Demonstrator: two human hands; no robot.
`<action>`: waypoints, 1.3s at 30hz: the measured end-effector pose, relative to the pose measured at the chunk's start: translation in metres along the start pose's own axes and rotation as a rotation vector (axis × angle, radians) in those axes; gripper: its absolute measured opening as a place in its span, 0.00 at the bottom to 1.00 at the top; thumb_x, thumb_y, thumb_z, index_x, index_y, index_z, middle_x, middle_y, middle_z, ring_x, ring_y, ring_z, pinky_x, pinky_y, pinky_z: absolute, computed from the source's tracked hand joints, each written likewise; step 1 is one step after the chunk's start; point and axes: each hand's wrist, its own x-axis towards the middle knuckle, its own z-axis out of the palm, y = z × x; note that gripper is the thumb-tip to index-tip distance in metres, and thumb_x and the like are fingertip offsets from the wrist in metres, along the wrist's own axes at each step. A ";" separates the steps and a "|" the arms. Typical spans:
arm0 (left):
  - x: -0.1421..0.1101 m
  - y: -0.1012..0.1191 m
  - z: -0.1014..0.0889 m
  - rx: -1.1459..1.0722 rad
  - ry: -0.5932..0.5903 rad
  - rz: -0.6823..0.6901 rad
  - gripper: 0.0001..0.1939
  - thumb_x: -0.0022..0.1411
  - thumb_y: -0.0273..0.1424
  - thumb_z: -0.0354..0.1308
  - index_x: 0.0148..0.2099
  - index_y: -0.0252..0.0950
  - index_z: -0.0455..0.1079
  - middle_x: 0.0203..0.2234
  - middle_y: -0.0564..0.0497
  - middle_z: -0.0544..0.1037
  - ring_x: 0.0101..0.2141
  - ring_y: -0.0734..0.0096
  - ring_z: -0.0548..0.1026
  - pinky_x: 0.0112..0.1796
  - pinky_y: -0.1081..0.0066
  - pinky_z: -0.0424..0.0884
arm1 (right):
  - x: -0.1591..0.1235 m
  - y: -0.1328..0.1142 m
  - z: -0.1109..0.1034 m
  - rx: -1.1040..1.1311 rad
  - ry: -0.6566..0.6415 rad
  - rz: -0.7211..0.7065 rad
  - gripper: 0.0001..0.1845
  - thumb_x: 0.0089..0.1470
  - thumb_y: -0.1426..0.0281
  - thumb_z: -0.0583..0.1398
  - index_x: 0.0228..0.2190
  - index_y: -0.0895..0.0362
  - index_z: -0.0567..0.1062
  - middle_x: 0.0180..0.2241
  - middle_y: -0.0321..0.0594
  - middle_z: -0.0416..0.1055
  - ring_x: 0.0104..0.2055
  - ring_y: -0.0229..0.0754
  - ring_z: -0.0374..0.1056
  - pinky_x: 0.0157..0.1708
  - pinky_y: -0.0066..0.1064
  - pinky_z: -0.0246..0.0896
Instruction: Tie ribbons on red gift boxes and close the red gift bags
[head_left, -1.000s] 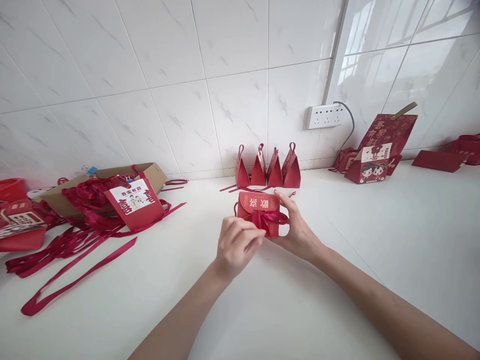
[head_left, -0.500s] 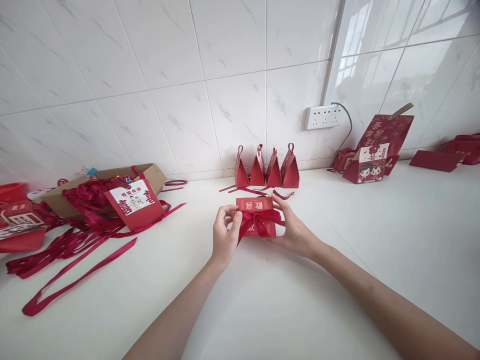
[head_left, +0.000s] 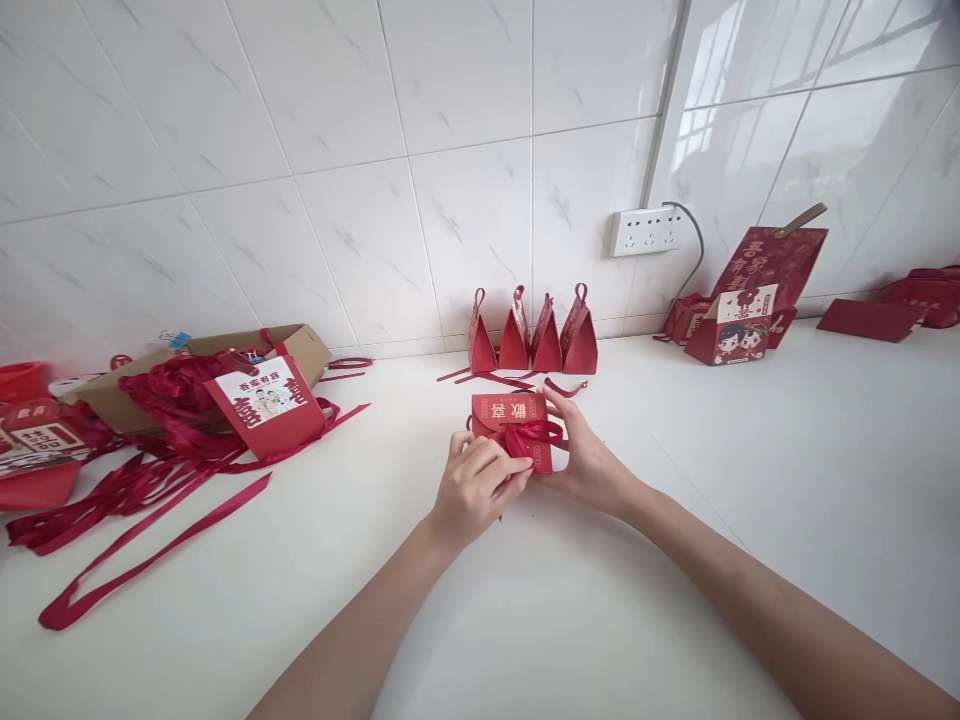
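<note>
A small red gift box (head_left: 499, 406) with gold lettering lies in front of me, a dark red ribbon bow (head_left: 541, 431) across its front. My right hand (head_left: 592, 468) grips the box's right side, thumb and fingers at its upper and lower edges. Over the box's lower left part, my left hand (head_left: 476, 490) is closed, its fingertips pinching the ribbon just below the knot. Those fingers cover the bow's left side, and a ribbon tail peeks out beneath them.
Several small triangular red boxes (head_left: 514, 350) stand by the wall, ribbon strips before them. At left, a cardboard box (head_left: 311, 352) holds red ribbons, with more ribbon (head_left: 150, 565) spread on the white table. Decorated red boxes (head_left: 739, 330) stand right, below a power strip (head_left: 645, 232).
My left hand has moved from the box's left edge, rightward and down over its front, onto the bow. My right hand keeps its hold on the box.
</note>
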 end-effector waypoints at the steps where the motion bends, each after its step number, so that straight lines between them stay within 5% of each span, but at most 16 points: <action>1: 0.000 0.000 0.000 0.004 -0.002 0.005 0.06 0.58 0.21 0.58 0.35 0.37 0.68 0.19 0.59 0.67 0.22 0.80 0.65 0.31 0.70 0.60 | 0.000 0.000 0.000 -0.005 0.003 -0.011 0.49 0.49 0.68 0.64 0.62 0.43 0.40 0.58 0.47 0.51 0.60 0.54 0.53 0.49 0.50 0.66; 11: 0.001 0.001 0.000 -0.040 0.013 -0.070 0.04 0.59 0.25 0.57 0.34 0.40 0.71 0.20 0.57 0.68 0.24 0.76 0.66 0.30 0.71 0.63 | 0.000 -0.001 -0.004 -0.015 -0.009 0.002 0.47 0.51 0.65 0.63 0.62 0.42 0.41 0.58 0.47 0.49 0.60 0.54 0.53 0.47 0.49 0.68; 17: 0.005 -0.005 -0.002 -0.241 0.217 -0.914 0.10 0.59 0.36 0.55 0.28 0.37 0.65 0.28 0.51 0.67 0.33 0.70 0.69 0.36 0.69 0.68 | 0.001 -0.005 -0.004 0.037 -0.021 0.091 0.49 0.48 0.63 0.64 0.61 0.43 0.41 0.59 0.47 0.48 0.60 0.55 0.52 0.48 0.51 0.67; 20: 0.003 -0.008 -0.001 -0.375 0.163 -1.078 0.12 0.58 0.38 0.55 0.27 0.37 0.62 0.29 0.51 0.67 0.33 0.70 0.69 0.37 0.68 0.69 | 0.003 -0.007 -0.004 0.043 -0.039 0.104 0.48 0.47 0.63 0.65 0.61 0.42 0.42 0.60 0.46 0.47 0.60 0.54 0.51 0.49 0.51 0.67; 24: 0.000 -0.008 0.000 -0.541 0.136 -1.123 0.10 0.57 0.39 0.54 0.37 0.38 0.63 0.38 0.49 0.70 0.36 0.68 0.71 0.37 0.67 0.71 | 0.004 -0.005 -0.006 0.078 -0.038 0.148 0.50 0.45 0.66 0.66 0.61 0.42 0.43 0.61 0.44 0.46 0.61 0.52 0.51 0.50 0.49 0.66; 28: 0.001 -0.007 0.000 -0.702 0.028 -1.101 0.28 0.54 0.39 0.58 0.56 0.42 0.56 0.56 0.44 0.61 0.54 0.60 0.64 0.48 0.63 0.68 | 0.004 -0.006 -0.009 0.154 -0.044 0.199 0.49 0.45 0.68 0.66 0.60 0.42 0.44 0.61 0.42 0.45 0.59 0.50 0.54 0.52 0.48 0.64; 34: -0.002 -0.011 0.001 -0.933 -0.197 -1.024 0.41 0.53 0.38 0.61 0.65 0.41 0.46 0.63 0.43 0.54 0.60 0.56 0.58 0.57 0.59 0.59 | 0.007 -0.010 -0.011 0.212 0.023 0.312 0.49 0.41 0.65 0.68 0.58 0.44 0.48 0.61 0.45 0.46 0.59 0.52 0.54 0.48 0.47 0.68; 36: -0.005 -0.013 0.002 -0.921 -0.152 -1.001 0.38 0.55 0.41 0.58 0.64 0.41 0.47 0.63 0.44 0.54 0.62 0.57 0.54 0.58 0.59 0.57 | 0.009 -0.007 -0.015 0.271 0.104 0.395 0.50 0.38 0.64 0.70 0.58 0.45 0.50 0.61 0.46 0.48 0.59 0.54 0.54 0.48 0.49 0.67; 39: -0.008 -0.017 0.001 -0.804 0.068 -0.980 0.31 0.59 0.45 0.51 0.62 0.40 0.53 0.62 0.44 0.56 0.62 0.57 0.53 0.58 0.58 0.57 | 0.013 -0.004 -0.023 0.542 0.212 0.544 0.43 0.40 0.61 0.69 0.54 0.47 0.55 0.58 0.44 0.56 0.57 0.54 0.58 0.51 0.52 0.64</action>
